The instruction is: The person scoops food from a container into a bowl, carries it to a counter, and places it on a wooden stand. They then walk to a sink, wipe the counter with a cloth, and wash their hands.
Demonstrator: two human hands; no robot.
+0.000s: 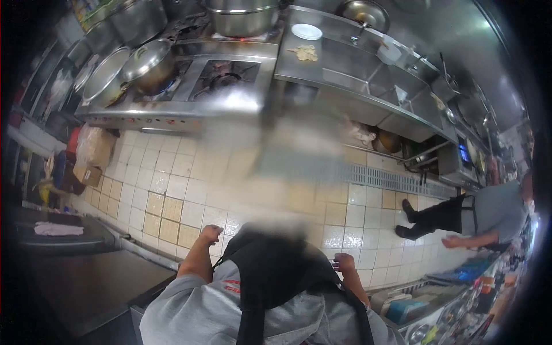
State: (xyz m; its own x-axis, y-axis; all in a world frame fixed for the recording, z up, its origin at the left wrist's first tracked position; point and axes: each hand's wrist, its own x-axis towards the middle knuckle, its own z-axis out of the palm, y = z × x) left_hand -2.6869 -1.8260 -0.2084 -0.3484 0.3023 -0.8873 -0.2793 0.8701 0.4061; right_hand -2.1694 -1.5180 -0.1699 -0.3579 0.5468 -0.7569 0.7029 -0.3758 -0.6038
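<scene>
My left hand (211,234) hangs in front of my left side above the tiled floor, its fingers curled in and nothing visible in it. On the other side of my black apron (276,270), my right hand (344,263) is held low, with its fingers slightly bent and apart. I see no object in it. Neither hand touches a work surface. A blurred patch across the middle of the view hides part of the floor and the stove's front edge.
Ahead on the left is a stove (224,75) with large pots (150,66). A steel sink counter (345,83) holds a white lid (306,31) and a crumpled cloth (305,53). A floor grate (397,179) runs below. At right stands another person (489,213). Boxes (95,149) sit at left.
</scene>
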